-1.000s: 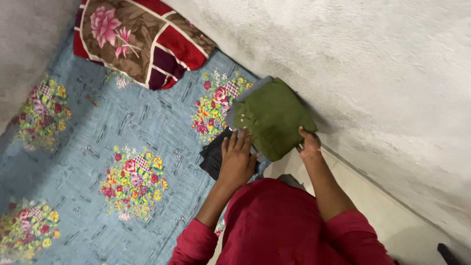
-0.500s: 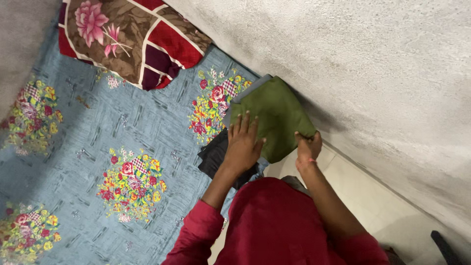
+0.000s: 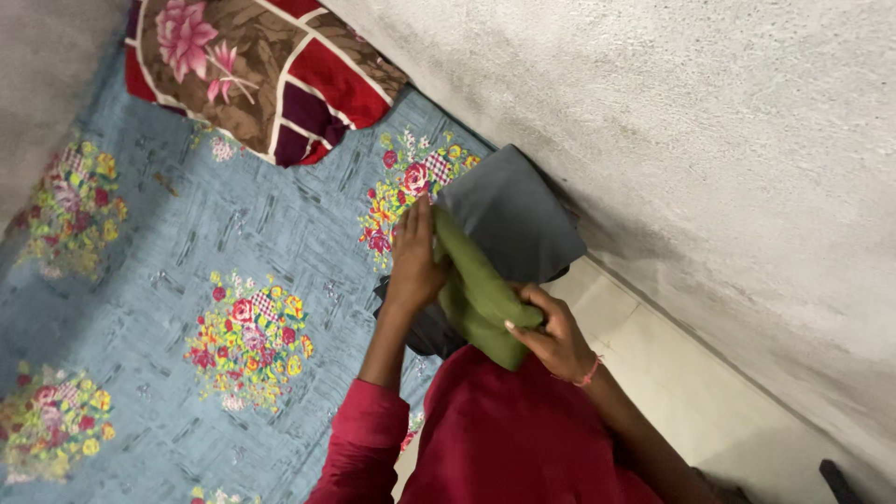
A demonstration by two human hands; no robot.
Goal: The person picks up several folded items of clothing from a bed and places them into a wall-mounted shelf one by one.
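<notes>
A bed fills the left of the view, covered by a pale blue bedsheet point(image 3: 187, 252) printed with bright bunches of red, yellow and pink flowers. At its far end lies a pillow point(image 3: 261, 75) in a maroon and brown cover with a large pink blossom. A rough, whitish plastered wall point(image 3: 700, 140) runs along the right of the bed, and below it a strip of light tiled floor point(image 3: 672, 373) shows near the person's body. At the bed's edge beside the wall sits a folded grey garment point(image 3: 513, 219), lying flat on a darker, nearly black piece of cloth point(image 3: 415, 322) that peeks out beneath it. The olive green garment point(image 3: 476, 285) is lifted off this pile, doubled into a long narrow bundle that slants from the grey garment's near corner down toward the person's red top. The left hand point(image 3: 415, 257) presses its fingers along the upper end of the green bundle, apparently curled onto it, though the grip is partly hidden. The right hand point(image 3: 551, 336) closes around the lower end, thumb on top and fingers wrapped beneath, a thin pink band at the wrist.
</notes>
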